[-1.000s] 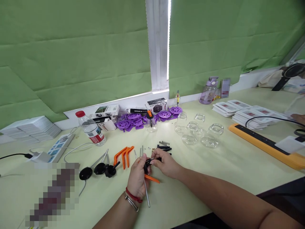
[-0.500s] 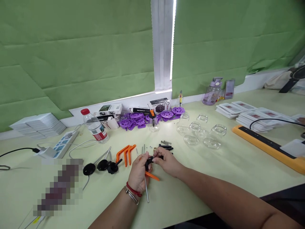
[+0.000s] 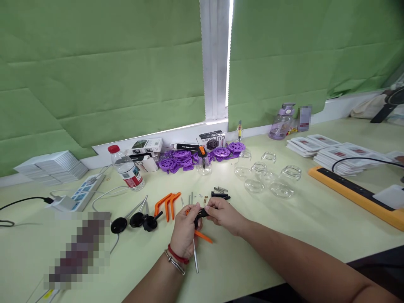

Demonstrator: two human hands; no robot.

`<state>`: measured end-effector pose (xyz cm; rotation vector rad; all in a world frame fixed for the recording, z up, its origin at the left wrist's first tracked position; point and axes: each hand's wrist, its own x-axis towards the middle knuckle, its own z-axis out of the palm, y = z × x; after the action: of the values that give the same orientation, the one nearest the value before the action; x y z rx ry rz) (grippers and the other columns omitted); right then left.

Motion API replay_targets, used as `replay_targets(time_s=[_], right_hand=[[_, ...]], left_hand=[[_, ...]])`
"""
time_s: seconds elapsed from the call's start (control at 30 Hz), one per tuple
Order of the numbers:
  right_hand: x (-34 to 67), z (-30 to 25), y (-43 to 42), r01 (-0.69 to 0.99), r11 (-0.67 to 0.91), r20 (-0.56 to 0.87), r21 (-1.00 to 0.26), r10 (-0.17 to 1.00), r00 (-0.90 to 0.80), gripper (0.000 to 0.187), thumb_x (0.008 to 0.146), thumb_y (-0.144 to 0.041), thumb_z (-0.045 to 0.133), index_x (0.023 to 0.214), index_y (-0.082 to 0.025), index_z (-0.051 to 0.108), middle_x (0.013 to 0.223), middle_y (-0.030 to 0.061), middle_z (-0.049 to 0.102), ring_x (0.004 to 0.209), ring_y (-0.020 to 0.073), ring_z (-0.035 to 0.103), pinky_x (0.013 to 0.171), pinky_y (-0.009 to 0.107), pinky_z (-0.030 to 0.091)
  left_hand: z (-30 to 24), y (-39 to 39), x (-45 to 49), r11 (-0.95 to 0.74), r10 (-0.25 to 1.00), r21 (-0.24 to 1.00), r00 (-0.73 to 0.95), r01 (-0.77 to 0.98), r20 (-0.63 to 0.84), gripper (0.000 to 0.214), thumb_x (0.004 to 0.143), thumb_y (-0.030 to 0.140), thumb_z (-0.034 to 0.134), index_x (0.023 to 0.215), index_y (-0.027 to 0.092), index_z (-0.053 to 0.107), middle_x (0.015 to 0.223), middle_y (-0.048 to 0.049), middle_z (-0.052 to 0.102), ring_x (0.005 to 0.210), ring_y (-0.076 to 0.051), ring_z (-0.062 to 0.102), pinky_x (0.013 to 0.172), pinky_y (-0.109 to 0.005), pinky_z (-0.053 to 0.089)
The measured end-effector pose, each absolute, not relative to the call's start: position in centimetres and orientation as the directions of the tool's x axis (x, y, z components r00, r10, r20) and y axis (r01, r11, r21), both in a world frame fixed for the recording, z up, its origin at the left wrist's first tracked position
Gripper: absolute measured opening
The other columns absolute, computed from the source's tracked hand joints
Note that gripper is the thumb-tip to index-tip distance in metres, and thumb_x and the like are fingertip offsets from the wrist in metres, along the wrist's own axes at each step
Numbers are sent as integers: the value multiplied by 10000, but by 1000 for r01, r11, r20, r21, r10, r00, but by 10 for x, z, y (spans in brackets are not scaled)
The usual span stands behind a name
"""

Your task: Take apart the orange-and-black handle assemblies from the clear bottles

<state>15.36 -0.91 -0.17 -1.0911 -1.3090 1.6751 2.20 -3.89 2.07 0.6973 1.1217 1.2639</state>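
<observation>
My left hand [image 3: 186,227] is closed around a black pump head [image 3: 201,213], which has an orange lever [image 3: 203,236] and a long metal tube [image 3: 196,256] pointing down toward me. My right hand [image 3: 222,213] pinches the black part from the other side, thumb and finger meeting close to the left fingertips. Exactly which piece lies between those fingers is hidden. Just beyond the hands are several springs [image 3: 221,190], black plastic parts [image 3: 221,195] and tiny metal pieces [image 3: 205,198]. Orange levers [image 3: 167,205] and black caps with metal tubes [image 3: 137,219] lie left of them.
Transparent bottles [image 3: 282,185] stand at right of centre. Purple wheel-like parts [image 3: 176,160] and an assembled bottle [image 3: 203,164] are at the back. A red-capped water bottle [image 3: 128,168] and power strip [image 3: 85,191] stand left; an orange-and-black bar [image 3: 356,198] lies right.
The view has shifted slightly. My right fingers have drawn a little closer together on the black part, while my left hand keeps its hold on the pump head.
</observation>
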Motion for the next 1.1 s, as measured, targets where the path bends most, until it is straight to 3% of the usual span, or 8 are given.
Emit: replay_targets(time_s=[0.4,0.57,0.7,0.93,1.1], right_hand=[[156,-1,-11,11,-80,-79,-997,922,-379,256,758,-391,622,677,-188,489,588,-34,475,533,96,393,514,237,319],[153,4,-13,-93,-181,-140,-979,929,-342,228,720,-352,634,676,-191,479,553,-59,435,483,79,360,481,225,278],[154,3,-11,-151,-232,-165,-961,918,-360,193,725,-333,613,710,-189,485,591,-58,452,467,66,356,479,220,258],[165,8,-5,54,-137,-147,-989,893,-426,104,760,-263,572,829,-190,544,644,-37,492,516,84,376,482,220,257],[179,19,-2,200,52,-48,-978,884,-465,45,744,-240,609,754,-199,593,719,-12,552,621,118,440,565,241,323]], left_hand=[[18,-42,25,220,961,910,-81,-352,-264,326,670,416,714,670,168,503,534,58,492,403,-51,409,374,-174,288],[19,-38,22,279,951,878,-13,-389,-308,261,674,362,712,703,157,554,602,13,576,481,-105,541,468,-233,457],[20,-36,18,293,943,864,-24,-409,-331,210,642,275,728,677,146,566,617,-4,597,501,-114,576,504,-233,485],[21,-32,11,316,940,858,7,-405,-342,224,641,309,726,663,152,568,568,16,549,448,-92,519,443,-217,455],[28,-30,4,314,946,884,37,-347,-321,254,649,358,723,656,157,569,512,20,519,431,-92,488,415,-205,412]])
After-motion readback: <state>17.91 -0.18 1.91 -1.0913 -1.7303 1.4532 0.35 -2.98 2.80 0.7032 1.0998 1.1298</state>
